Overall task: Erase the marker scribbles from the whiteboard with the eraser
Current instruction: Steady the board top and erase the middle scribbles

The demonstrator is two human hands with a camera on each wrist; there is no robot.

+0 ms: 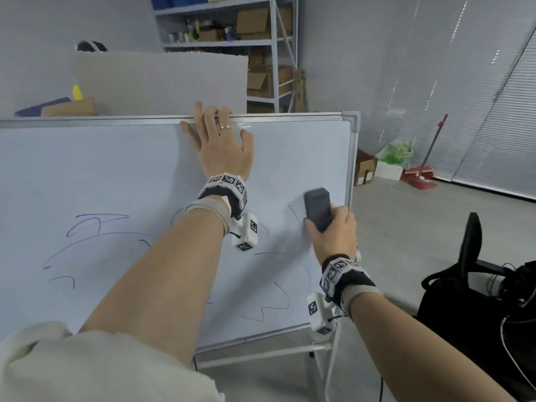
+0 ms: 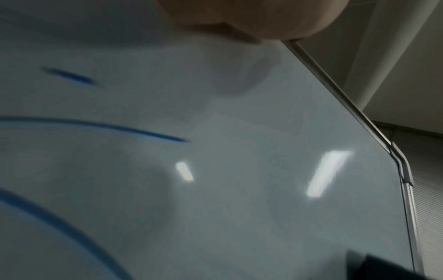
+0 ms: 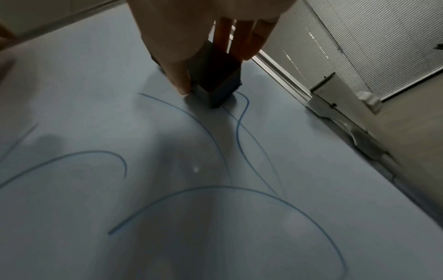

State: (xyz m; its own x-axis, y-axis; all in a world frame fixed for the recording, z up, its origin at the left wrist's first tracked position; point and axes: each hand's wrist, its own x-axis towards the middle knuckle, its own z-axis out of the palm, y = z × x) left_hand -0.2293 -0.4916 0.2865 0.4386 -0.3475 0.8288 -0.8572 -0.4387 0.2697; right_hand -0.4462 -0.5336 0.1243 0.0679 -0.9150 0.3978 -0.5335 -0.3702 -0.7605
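Head view: right hand (image 1: pixel 333 236) grips dark eraser (image 1: pixel 318 208) against whiteboard (image 1: pixel 116 169) amid blue scribbles (image 1: pixel 98 226); left hand (image 1: pixel 222 146) hooks fingers over its top edge

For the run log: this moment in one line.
left hand grips whiteboard top edge | right hand holds eraser on it | scribbles remain

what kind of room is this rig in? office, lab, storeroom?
Likely a storeroom or back workroom rather than an office: metal shelving loaded with cardboard boxes, a red broom standing by the window blinds, and the whiteboard on a bare stand.
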